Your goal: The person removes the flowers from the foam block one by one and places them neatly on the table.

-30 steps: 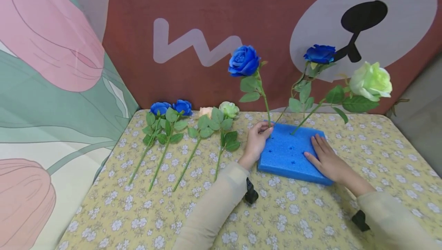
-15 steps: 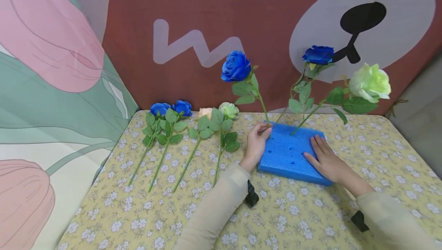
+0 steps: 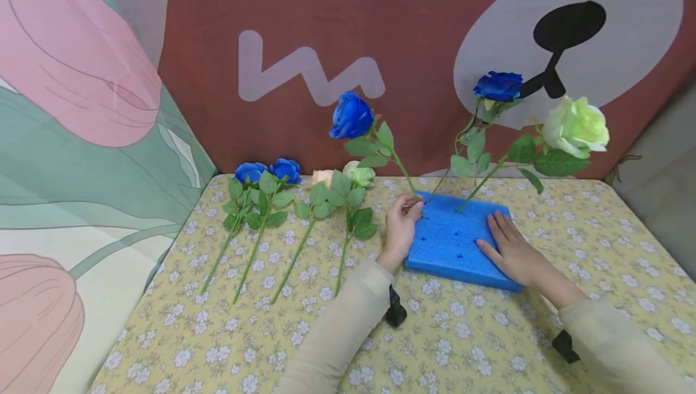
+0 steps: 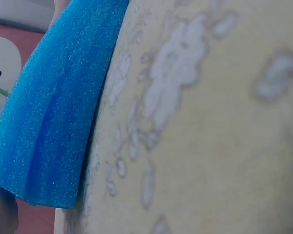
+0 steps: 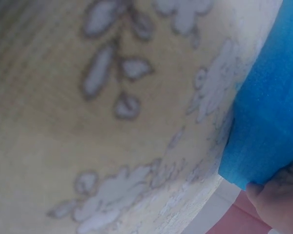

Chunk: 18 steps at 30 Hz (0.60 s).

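Note:
A blue foam block (image 3: pixel 462 249) with several small holes lies on the table. My left hand (image 3: pixel 401 225) pinches the lower stem of a blue rose (image 3: pixel 352 116) at the block's back left corner; the rose leans left. My right hand (image 3: pixel 513 252) lies with fingers extended on the block's right side. Another blue rose (image 3: pixel 497 86) and a pale green rose (image 3: pixel 576 128) stand tilted in the block. In the left wrist view the foam block (image 4: pixel 58 107) fills the left; in the right wrist view fingers (image 5: pixel 281 200) touch its edge.
Left of the block, two blue roses (image 3: pixel 285 170), a peach rose (image 3: pixel 322 177) and a green rose (image 3: pixel 359 173) lie on the flowered tablecloth (image 3: pixel 217 345). A printed backdrop (image 3: pixel 304 7) rises behind the table.
The blue rose in my left hand has tilted further left and its bloom sits lower. My right hand stays on the block.

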Tool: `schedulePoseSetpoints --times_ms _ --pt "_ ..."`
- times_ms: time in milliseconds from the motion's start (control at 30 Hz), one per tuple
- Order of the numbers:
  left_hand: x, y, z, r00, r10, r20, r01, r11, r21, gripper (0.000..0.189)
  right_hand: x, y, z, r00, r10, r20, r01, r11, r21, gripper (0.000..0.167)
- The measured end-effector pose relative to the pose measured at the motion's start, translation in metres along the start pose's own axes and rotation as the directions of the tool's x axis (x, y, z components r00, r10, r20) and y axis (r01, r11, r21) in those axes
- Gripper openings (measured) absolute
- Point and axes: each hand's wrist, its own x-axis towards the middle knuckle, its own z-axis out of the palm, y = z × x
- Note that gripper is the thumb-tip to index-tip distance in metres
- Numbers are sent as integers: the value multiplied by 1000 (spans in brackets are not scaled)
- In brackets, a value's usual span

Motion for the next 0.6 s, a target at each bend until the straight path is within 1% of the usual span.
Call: schedulePoseSetpoints --times_ms 100,200,267,433,500,600 --pt "-1 -2 0 1000 2 -4 -2 999 -37 21 0 0 0 1000 1 3 -1 1000 -5 80" --pt "-1 -2 0 1000 11 0 -11 999 -47 21 0 0 0 1000 1 4 -1 1000 -5 81" --pt "-1 -2 -1 1000 29 8 -29 999 -27 22 0 0 0 1000 2 3 -2 1000 -6 80" --pt "-1 1 0 996 88 32 -90 994 61 23 0 0 0 1000 9 4 -9 1000 -17 80" --pt "-1 2 0 995 94 28 -96 993 65 23 0 -1 0 1000 10 3 -10 1000 -21 80" --pt "-2 2 2 997 79 6 -79 996 36 24 0 -1 -1 1000 10 3 -10 1000 -20 81"
